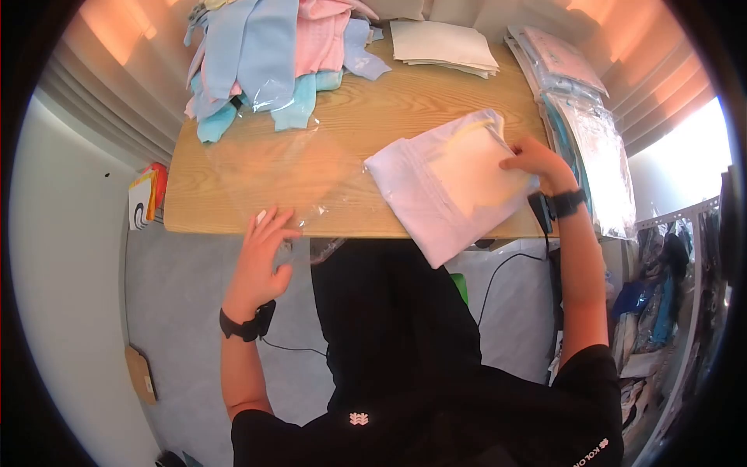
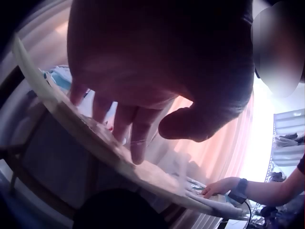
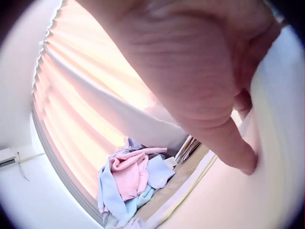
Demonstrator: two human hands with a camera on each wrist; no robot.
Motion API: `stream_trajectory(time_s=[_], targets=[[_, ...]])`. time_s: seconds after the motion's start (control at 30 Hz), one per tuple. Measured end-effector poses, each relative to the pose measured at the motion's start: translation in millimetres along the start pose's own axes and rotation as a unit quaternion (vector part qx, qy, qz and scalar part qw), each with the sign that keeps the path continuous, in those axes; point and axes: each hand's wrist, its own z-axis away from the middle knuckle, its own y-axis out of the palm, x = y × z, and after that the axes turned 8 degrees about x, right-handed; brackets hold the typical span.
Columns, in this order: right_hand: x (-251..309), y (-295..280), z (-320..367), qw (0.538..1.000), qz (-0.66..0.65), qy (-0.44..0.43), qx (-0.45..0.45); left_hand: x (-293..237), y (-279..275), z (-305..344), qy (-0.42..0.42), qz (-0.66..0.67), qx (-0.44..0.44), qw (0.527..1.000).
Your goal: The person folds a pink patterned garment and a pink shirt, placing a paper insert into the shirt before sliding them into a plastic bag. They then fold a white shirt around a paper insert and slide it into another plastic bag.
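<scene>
The light wooden table (image 1: 373,109) carries a heap of blue and pink cloths (image 1: 264,54) at its far left. A folded white cloth (image 1: 436,194) lies at the near right, one corner hanging over the edge. A clear plastic bag (image 1: 288,171) lies flat to the left of it (hard to trace). The right hand (image 1: 537,162) pinches the cloth's right edge with curled fingers. The left hand (image 1: 261,257) rests on the bag's near edge, fingers straight and spread.

The middle of the surface (image 1: 405,101) lay open; a cloth heap (image 1: 264,54) blocked its far left, folded sheets (image 1: 443,43) the far edge, bagged stacks (image 1: 591,148) the right side, a white cloth (image 1: 436,194) the near right.
</scene>
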Motion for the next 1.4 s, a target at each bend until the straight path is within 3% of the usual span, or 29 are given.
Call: stream_trajectory(time_s=[0.07, 0.17, 0.27, 0.37, 0.47, 0.57, 0.6, 0.7, 0.77, 0.87, 0.97, 1.07, 1.17, 1.27, 1.4], targets=[[-2.3, 16.0, 31.3, 0.998, -0.054, -0.003, -0.014, -5.6, 7.2, -2.0, -0.051, 0.027, -0.035, 0.998], [-22.1, 46.3, 60.5, 0.987, -0.137, 0.026, -0.08, -31.2, 13.7, -17.3, -0.067, -0.055, -0.096, 0.992], [-18.7, 89.6, 95.1, 0.947, -0.274, 0.01, -0.17, -44.8, 33.2, -22.0, -0.011, -0.169, -0.074, 0.983], [-31.4, 134.8, 117.3, 0.931, -0.287, -0.005, -0.223, -36.9, 54.5, -22.9, -0.01, -0.249, -0.073, 0.966], [2.3, 169.0, 147.4, 0.847, -0.47, -0.039, -0.243, -19.1, 57.3, -21.4, 0.018, -0.174, -0.11, 0.978], [23.0, 184.1, 164.4, 0.764, -0.633, 0.006, -0.124, -36.4, 21.9, -19.1, -0.135, 0.012, -0.072, 0.988], [27.1, 186.1, 165.5, 0.764, -0.64, 0.023, -0.077, -36.6, 15.7, -19.4, -0.136, 0.051, -0.104, 0.984], [19.2, 197.5, 158.2, 0.707, -0.706, 0.018, 0.022, -34.9, -3.0, -19.8, -0.137, 0.15, -0.192, 0.96], [21.0, 196.9, 156.1, 0.711, -0.702, 0.005, 0.024, -35.9, -16.3, -17.8, -0.133, 0.191, -0.241, 0.942], [17.6, 194.6, 155.3, 0.744, -0.667, -0.014, 0.038, -33.2, -24.3, -17.0, -0.123, 0.132, -0.272, 0.945], [18.0, 190.6, 158.9, 0.758, -0.651, -0.021, 0.042, -41.9, -33.8, -19.2, -0.215, 0.056, -0.205, 0.953], [16.0, 188.5, 163.7, 0.758, -0.651, -0.032, 0.034, -42.4, -34.5, -23.6, -0.22, 0.07, -0.186, 0.955], [10.1, 191.7, 168.9, 0.751, -0.658, -0.05, 0.03, -20.6, -21.6, -29.3, -0.125, 0.232, -0.246, 0.933], [-1.4, 196.8, 170.3, 0.754, -0.653, -0.065, 0.034, -23.8, -19.0, -36.2, -0.104, 0.272, -0.28, 0.915], [-9.4, 196.7, 174.2, 0.758, -0.646, -0.07, 0.046, -24.3, -11.9, -47.8, -0.121, 0.172, -0.322, 0.923]])
